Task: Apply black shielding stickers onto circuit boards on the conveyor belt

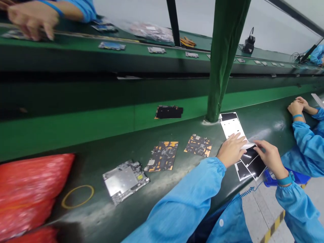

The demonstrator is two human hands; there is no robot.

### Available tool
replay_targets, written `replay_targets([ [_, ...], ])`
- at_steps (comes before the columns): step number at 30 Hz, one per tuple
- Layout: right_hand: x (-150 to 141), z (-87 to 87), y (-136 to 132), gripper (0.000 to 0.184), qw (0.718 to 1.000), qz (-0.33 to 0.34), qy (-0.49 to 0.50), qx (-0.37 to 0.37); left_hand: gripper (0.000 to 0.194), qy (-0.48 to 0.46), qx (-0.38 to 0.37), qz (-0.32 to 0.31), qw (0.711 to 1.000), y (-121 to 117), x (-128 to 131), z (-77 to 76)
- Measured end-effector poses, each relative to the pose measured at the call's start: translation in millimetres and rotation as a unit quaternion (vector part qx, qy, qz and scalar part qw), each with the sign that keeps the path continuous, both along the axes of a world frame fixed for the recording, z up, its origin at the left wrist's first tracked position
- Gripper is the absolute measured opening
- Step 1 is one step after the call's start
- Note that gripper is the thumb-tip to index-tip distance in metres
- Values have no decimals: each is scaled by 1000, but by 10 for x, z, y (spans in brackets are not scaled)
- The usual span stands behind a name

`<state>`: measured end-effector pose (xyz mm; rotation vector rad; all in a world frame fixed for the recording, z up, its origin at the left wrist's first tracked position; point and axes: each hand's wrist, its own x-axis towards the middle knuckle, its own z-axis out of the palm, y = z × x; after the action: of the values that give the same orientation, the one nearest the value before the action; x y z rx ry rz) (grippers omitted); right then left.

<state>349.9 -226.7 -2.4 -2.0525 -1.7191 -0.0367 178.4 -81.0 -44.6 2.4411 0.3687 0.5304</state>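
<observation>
My left hand lies with its fingers stretched out, pressing on a white backing sheet with small dark marks. My right hand pinches the lifted, curled edge of that sheet at its right side. Under and beside it are several glossy black film pieces with white borders, fanned out near the bench's front edge. Left of my hands lie two black-and-orange circuit boards, the nearer one small and the other larger. A board with a silver metal shield rests further left.
A green-wrapped post rises from the bench behind the sheets. Red bubble-wrap bags and a yellow rubber band lie at left. One dark board sits on the green conveyor belt. Co-workers' hands show at top left and right.
</observation>
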Motion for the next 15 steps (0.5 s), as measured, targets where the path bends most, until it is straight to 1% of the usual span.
replay_targets([
  [4, 29, -3, -47, 24, 999, -3, -35, 5, 38, 10, 49, 4, 999, -4, 3, -40],
  [7, 42, -2, -48, 25, 998, 12, -68, 1, 36, 15, 79, 5, 997, -10, 1, -55],
  [11, 36, 31, -39, 24, 987, 43, -152, 20, 36, 18, 84, 6, 996, -14, 3, -55],
  [15, 28, 53, -43, 22, 981, 57, -178, 50, 34, 14, 78, 9, 997, -14, 1, -48],
])
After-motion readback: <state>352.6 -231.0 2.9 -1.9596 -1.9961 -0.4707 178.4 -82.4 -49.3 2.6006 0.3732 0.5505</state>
